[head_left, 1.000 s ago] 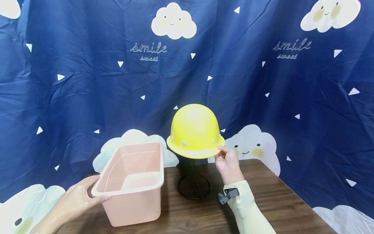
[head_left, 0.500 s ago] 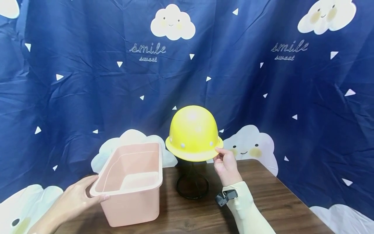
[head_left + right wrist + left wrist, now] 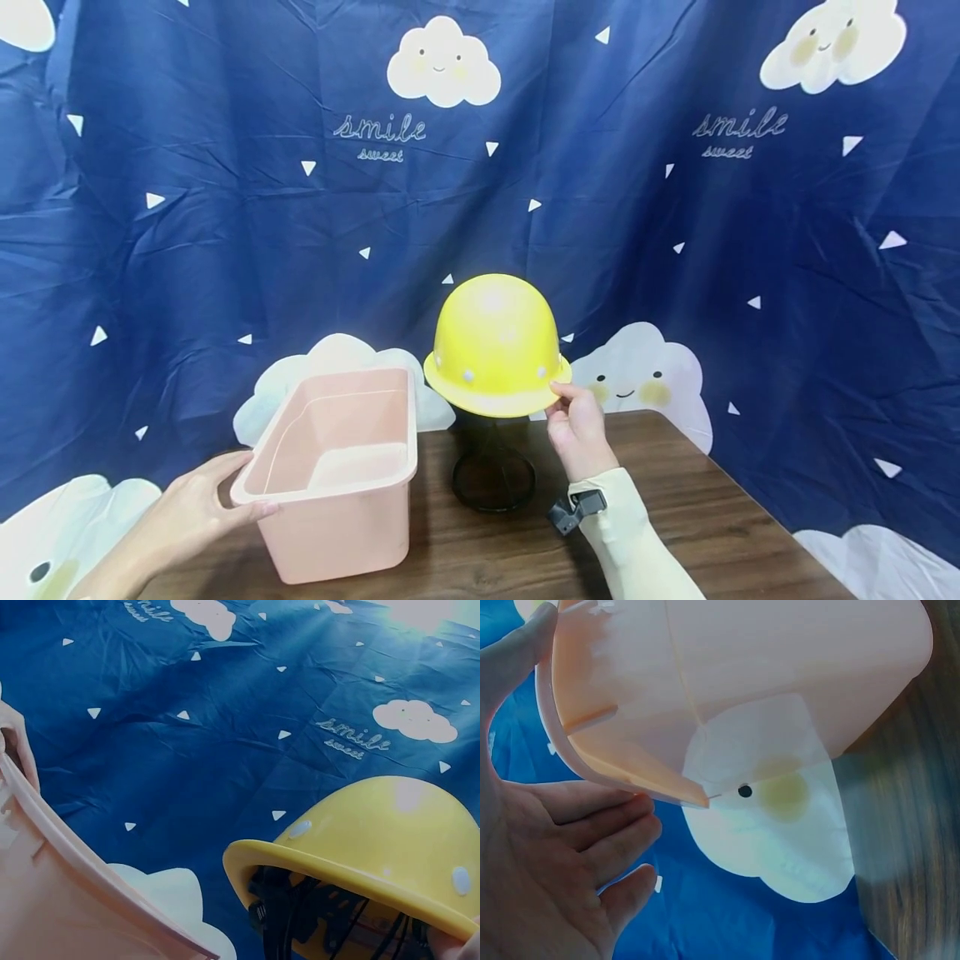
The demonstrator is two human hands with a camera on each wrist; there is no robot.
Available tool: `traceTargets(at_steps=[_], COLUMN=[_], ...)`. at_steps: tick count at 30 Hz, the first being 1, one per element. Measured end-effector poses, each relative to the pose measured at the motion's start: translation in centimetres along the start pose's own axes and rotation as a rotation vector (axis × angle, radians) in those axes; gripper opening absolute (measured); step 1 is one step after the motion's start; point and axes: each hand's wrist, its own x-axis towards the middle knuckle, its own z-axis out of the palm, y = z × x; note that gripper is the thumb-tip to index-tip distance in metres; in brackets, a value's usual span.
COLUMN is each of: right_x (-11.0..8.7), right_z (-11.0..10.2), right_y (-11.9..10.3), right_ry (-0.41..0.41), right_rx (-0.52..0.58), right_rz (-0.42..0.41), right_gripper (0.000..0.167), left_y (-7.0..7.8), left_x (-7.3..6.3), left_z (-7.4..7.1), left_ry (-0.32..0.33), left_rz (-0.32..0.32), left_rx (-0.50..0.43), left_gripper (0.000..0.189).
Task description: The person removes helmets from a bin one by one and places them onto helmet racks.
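A pink plastic bin (image 3: 341, 537) stands on the left of the wooden table. My left hand (image 3: 183, 512) holds its near left rim corner, thumb against the near face and fingers along the left side. In the left wrist view the fingers (image 3: 619, 832) are nearly straight, the palm away from the bin wall. My right hand (image 3: 581, 433) pinches the brim of a yellow hard hat (image 3: 495, 342) at its right. The hat sits upright over a black wire stand (image 3: 493, 504), hiding its top. The right wrist view shows black straps (image 3: 330, 915) inside the hat.
The brown wooden table (image 3: 675, 517) has its right edge running diagonally toward the front. A blue curtain (image 3: 637, 250) with white clouds and triangles hangs close behind. A small dark camera (image 3: 577, 508) is strapped to my right wrist.
The hat, bin and both hands sit slightly left and lower in the head view, as the backdrop also shifts. Both holds look the same as before.
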Motion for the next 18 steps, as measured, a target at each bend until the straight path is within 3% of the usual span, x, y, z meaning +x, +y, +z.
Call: traceTargets(at_steps=[7, 14, 18], right_x=[-0.34, -0.08, 0.05], right_z=[0.12, -0.14, -0.37], right_y=[0.34, 0.5, 0.36], right_ry=[0.021, 0.024, 0.003], right_rx=[0.017, 0.021, 0.012], right_rz=[0.0, 0.012, 0.031], right_gripper=[0.06, 0.049, 0.043], left_y=[-0.44, -0.68, -0.71], left_x=[-0.13, -0.1, -0.06], left_z=[-0.09, 0.23, 0.18], left_ry=[-0.011, 0.022, 0.015], left_rz=[-0.009, 0.034, 0.024], left_rx=[-0.008, -0.027, -0.028], left_gripper=[0.078, 0.071, 0.073])
